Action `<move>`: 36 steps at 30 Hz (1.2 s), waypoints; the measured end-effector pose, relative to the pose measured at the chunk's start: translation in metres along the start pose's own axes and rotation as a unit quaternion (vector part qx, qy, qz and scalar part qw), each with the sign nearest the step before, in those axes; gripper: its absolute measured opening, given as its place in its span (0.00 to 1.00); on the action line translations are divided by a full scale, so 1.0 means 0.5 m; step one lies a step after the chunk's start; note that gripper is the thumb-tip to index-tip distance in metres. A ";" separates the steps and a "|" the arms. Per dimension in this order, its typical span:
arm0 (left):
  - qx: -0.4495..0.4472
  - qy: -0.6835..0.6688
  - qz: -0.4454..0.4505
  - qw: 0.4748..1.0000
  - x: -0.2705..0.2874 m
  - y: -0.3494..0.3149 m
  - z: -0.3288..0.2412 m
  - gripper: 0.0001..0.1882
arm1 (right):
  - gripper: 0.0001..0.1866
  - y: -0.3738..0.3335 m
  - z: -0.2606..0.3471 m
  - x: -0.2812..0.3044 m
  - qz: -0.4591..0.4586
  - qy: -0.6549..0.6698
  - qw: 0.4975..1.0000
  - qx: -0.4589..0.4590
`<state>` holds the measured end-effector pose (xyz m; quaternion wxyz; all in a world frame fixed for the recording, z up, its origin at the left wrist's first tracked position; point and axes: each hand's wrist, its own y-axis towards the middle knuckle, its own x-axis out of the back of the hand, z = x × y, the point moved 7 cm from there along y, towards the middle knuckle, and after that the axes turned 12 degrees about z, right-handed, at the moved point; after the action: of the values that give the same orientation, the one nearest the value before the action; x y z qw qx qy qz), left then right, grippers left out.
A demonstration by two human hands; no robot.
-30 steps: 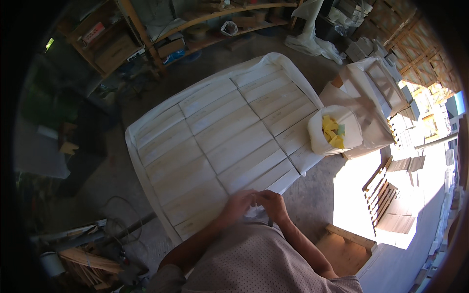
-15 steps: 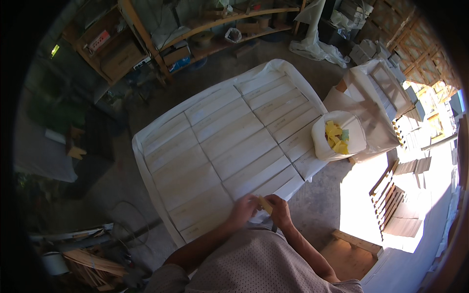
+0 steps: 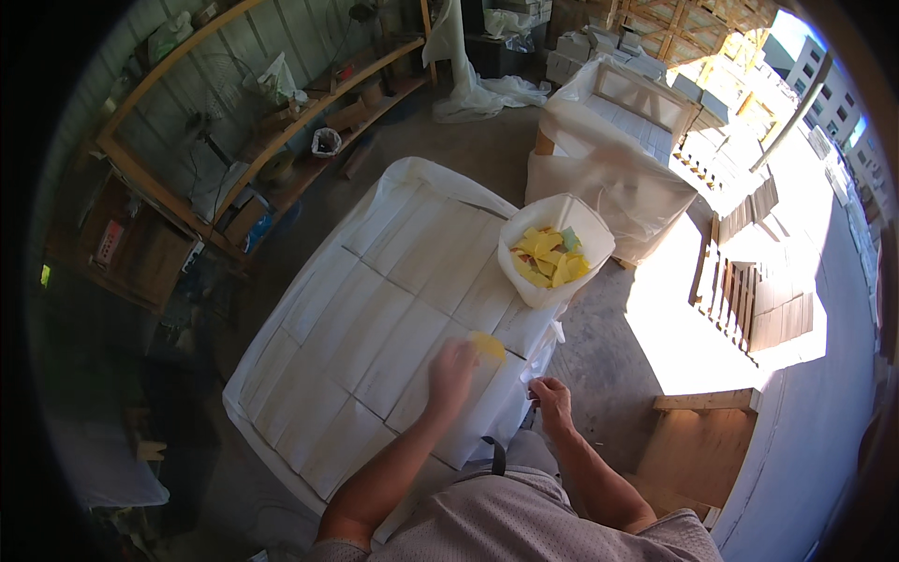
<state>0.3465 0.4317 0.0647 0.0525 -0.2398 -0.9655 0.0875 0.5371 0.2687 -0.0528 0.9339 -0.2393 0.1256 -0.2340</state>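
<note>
My left hand (image 3: 453, 373) holds a small yellow piece (image 3: 487, 346) above the near right part of a stack of pale boards wrapped in white plastic sheet (image 3: 375, 309). Lower right, my right hand (image 3: 552, 398) pinches the loose white plastic at the stack's near right edge. A white bag (image 3: 554, 245) full of yellow scraps sits on the stack's right corner, beyond both hands.
A second wrapped stack with a wooden frame on top (image 3: 618, 140) stands behind the bag. Wooden shelving (image 3: 281, 122) runs along the far left. Slatted pallets (image 3: 740, 281) lie in sunlight at the right, and a wooden box (image 3: 693, 450) sits near my right side.
My hands, together at the stack's near edge before, have parted. The left now lifts a yellow piece toward the bag; the right stays at the plastic edge. The view has shifted.
</note>
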 end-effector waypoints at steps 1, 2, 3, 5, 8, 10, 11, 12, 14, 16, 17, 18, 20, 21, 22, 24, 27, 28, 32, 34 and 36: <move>-0.014 0.023 0.003 1.000 -0.025 0.046 -0.030 0.08 | 0.12 -0.006 -0.006 -0.002 0.006 0.009 1.000 -0.010; -0.036 0.043 0.003 0.998 -0.050 0.093 -0.061 0.08 | 0.12 -0.015 -0.012 -0.009 0.017 0.015 1.000 -0.012; -0.071 0.088 0.001 0.994 -0.075 0.139 -0.093 0.08 | 0.12 -0.022 -0.015 -0.016 0.024 0.010 1.000 -0.015; -0.124 0.182 -0.013 0.975 -0.128 0.230 -0.147 0.09 | 0.12 -0.041 -0.022 -0.035 0.038 0.029 0.999 -0.018; -0.140 0.379 -0.008 0.915 -0.201 0.347 -0.187 0.11 | 0.13 -0.065 -0.021 -0.059 0.059 0.025 0.997 -0.032; -0.120 0.490 0.037 0.863 -0.248 0.392 -0.183 0.11 | 0.13 -0.084 -0.013 -0.065 0.069 0.029 0.996 -0.038; -0.097 0.530 0.075 0.839 -0.263 0.405 -0.173 0.12 | 0.13 -0.090 -0.008 -0.064 0.064 0.019 0.997 -0.040; -0.061 0.570 0.120 0.810 -0.276 0.415 -0.158 0.12 | 0.13 -0.094 -0.003 -0.064 0.060 0.008 0.997 -0.043; -0.122 0.532 0.085 0.833 -0.272 0.410 -0.175 0.13 | 0.13 -0.096 0.009 -0.057 0.046 -0.034 0.997 -0.045; -0.132 0.454 0.075 0.878 -0.233 0.389 -0.172 0.15 | 0.13 -0.090 0.019 -0.053 0.032 -0.097 0.994 -0.049; -0.117 0.390 0.076 0.910 -0.199 0.369 -0.155 0.16 | 0.13 -0.090 0.021 -0.053 0.020 -0.099 0.994 -0.041; -0.117 0.318 0.064 0.939 -0.160 0.346 -0.142 0.18 | 0.13 -0.088 0.035 -0.053 0.006 -0.143 0.990 -0.006; -0.006 0.289 0.115 0.950 -0.095 0.254 -0.059 0.21 | 0.12 -0.086 0.054 -0.068 -0.008 -0.220 0.974 0.046; 0.028 0.257 0.131 0.957 -0.066 0.196 -0.018 0.22 | 0.12 -0.084 0.062 -0.078 -0.012 -0.253 0.965 0.064; 0.066 0.264 0.155 0.950 -0.045 0.130 0.025 0.22 | 0.12 -0.082 0.073 -0.090 -0.016 -0.285 0.954 0.089; 0.107 0.265 0.163 0.945 -0.011 0.007 0.101 0.22 | 0.13 -0.075 0.074 -0.120 0.001 -0.314 0.945 0.092; 0.150 0.243 0.126 0.950 0.046 -0.121 0.198 0.20 | 0.13 -0.065 0.066 -0.171 0.036 -0.341 0.934 0.101; 0.166 0.226 0.115 0.953 0.062 -0.155 0.226 0.19 | 0.13 -0.063 0.060 -0.187 0.046 -0.348 0.931 0.100; 0.203 0.029 0.036 0.978 0.108 -0.237 0.301 0.15 | 0.13 -0.052 0.016 -0.250 0.110 -0.283 0.952 0.037; 0.248 -0.121 0.021 0.961 0.121 -0.268 0.334 0.12 | 0.13 -0.048 -0.001 -0.287 0.128 -0.288 0.949 0.020; 0.240 -0.133 -0.018 0.961 0.142 -0.281 0.348 0.12 | 0.13 -0.043 -0.007 -0.322 0.142 -0.295 0.945 0.024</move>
<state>0.1953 0.3179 -0.0743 -0.0192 -0.1889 -0.9184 0.3470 0.3894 0.3305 -0.0252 0.9582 -0.2547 -0.1289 -0.0210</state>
